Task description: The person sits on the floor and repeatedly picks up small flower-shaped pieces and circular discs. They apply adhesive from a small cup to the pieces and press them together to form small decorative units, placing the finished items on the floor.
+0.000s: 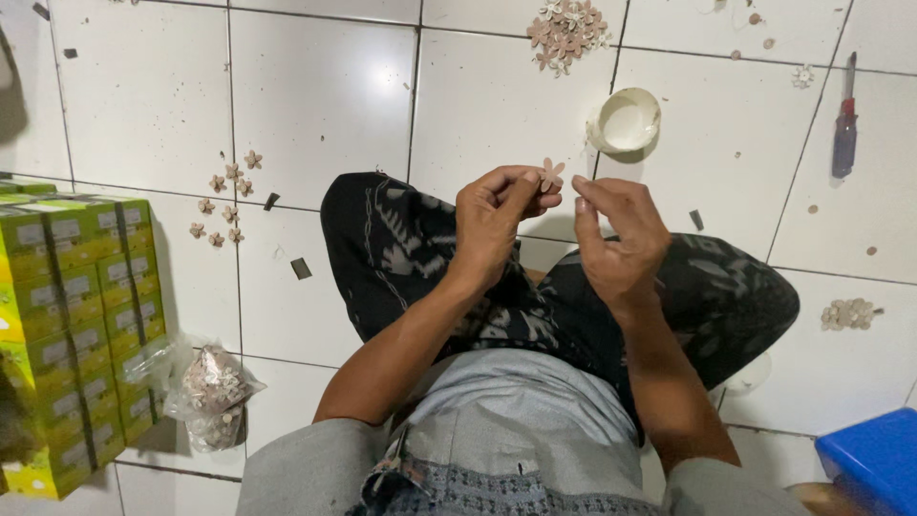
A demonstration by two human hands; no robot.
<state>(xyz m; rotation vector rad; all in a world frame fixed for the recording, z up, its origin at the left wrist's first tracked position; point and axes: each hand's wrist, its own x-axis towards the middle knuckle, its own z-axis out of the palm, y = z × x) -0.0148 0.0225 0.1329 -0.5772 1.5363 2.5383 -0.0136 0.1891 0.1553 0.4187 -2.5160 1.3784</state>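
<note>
Item: small flower-shaped piece (551, 174), pinched in left hand (494, 225) fingertips for handling; right hand (616, 234) loosely open beside it (glue cup (626, 120) near floor's far edge).

floor: large glossy white tiles (325, 96) with dark grout lines | light: soft, even, faint sheen on the far tiles | left: stack of yellow-green cartons (76, 325) casting a shadow on the floor | near right: corner of a blue plastic bin (874, 459) | walls, windows: out of view
</note>
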